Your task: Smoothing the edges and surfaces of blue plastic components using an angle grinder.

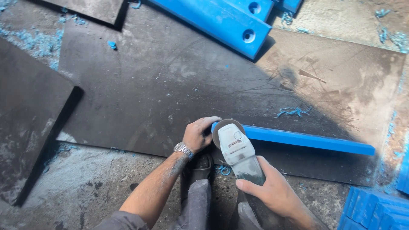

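Left hand (pixel 198 134) pins blue bar (pixel 306 140) end, grip seemingly closed; right hand (pixel 272 191) wraps angle grinder (pixel 236 151).

1. Left hand (pixel 198 134): forearm extended forward, fingers curled down, gripping; watch on wrist.
2. Right hand (pixel 272 191): closed in a grip, thumb pointing left, wrist angled inward.

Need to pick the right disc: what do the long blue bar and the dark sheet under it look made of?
Blue bar: probably plastic, evenly coloured with a smooth matte face; curly blue shavings lie around. Dark sheet: flat, dull, dusty and scratched, perhaps rubber or board; cannot tell which.
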